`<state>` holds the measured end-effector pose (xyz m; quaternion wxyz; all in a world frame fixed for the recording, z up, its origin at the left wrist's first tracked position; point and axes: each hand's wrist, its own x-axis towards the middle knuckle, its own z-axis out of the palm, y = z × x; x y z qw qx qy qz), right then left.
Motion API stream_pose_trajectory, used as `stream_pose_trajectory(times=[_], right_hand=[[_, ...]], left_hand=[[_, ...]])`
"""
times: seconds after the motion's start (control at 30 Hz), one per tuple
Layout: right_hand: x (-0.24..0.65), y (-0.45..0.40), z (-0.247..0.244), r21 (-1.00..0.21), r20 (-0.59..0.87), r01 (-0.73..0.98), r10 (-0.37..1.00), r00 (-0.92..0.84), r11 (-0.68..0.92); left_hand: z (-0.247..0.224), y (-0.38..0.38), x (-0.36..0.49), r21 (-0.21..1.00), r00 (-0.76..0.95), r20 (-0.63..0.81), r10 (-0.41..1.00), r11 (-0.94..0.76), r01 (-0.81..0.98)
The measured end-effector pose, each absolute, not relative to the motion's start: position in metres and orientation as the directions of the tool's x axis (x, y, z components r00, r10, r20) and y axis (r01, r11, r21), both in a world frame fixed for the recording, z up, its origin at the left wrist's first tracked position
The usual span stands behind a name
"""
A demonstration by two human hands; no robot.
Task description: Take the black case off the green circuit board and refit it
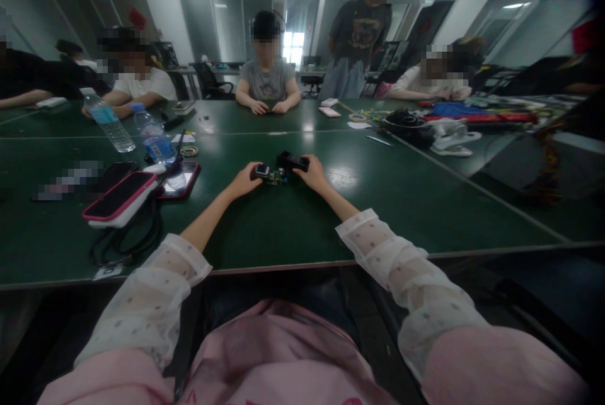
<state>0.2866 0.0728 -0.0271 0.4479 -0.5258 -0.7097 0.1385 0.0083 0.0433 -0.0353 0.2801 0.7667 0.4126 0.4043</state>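
Above the green table (265,228), my left hand (246,181) grips the left end of a small green circuit board (275,176) with a little square screen on it. My right hand (314,173) is closed on the right side of a black case (290,160), which looks hollow. Board and case are close together in the middle; whether they touch or are joined by wires is too small to tell. The fingertips of both hands are partly hidden by the parts.
At the left are two water bottles (112,123) (154,134), a pink-edged phone (120,195), another phone (179,180) and black cables (132,241). A pen (379,140), a white strap (456,139) and a red-and-blue pile (466,112) lie right. Several people are across the table.
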Motion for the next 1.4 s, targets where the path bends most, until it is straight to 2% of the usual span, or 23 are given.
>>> stream_pose_trajectory(times=[0.13, 0.23, 0.33, 0.6, 0.83, 1.1, 1.23, 1.4], right_hand=[[0.279, 0.069, -0.019, -0.721, 0.556, 0.474, 0.830, -0.041, 0.506], [0.271, 0.063, -0.012, -0.733, 0.587, 0.348, 0.802, -0.110, 0.584], [0.264, 0.055, -0.006, -0.713, 0.605, 0.296, 0.771, -0.200, 0.636], [0.257, 0.042, -0.010, -0.652, 0.574, 0.321, 0.724, -0.383, 0.687], [0.257, 0.043, -0.016, -0.615, 0.572, 0.362, 0.713, -0.406, 0.700], [0.258, 0.041, -0.012, -0.573, 0.545, 0.421, 0.711, -0.444, 0.703], [0.259, 0.042, -0.017, -0.601, 0.482, 0.399, 0.713, -0.510, 0.692], [0.260, 0.044, -0.022, -0.617, 0.471, 0.393, 0.720, -0.510, 0.682]], left_hand=[[-0.037, 0.045, 0.008, 0.763, 0.339, 0.404, 0.849, -0.518, 0.386], [-0.040, 0.048, 0.007, 0.767, 0.355, 0.409, 0.841, -0.527, 0.365], [-0.044, 0.052, 0.006, 0.773, 0.347, 0.404, 0.846, -0.519, 0.365], [-0.045, 0.054, 0.005, 0.768, 0.324, 0.409, 0.853, -0.514, 0.383], [-0.040, 0.050, 0.009, 0.804, 0.325, 0.376, 0.868, -0.480, 0.352], [-0.022, 0.039, 0.012, 0.914, 0.245, 0.241, 0.939, -0.304, 0.268], [-0.022, 0.037, 0.014, 0.887, 0.260, 0.274, 0.926, -0.347, 0.303], [-0.030, 0.042, 0.012, 0.847, 0.312, 0.330, 0.891, -0.426, 0.319]])
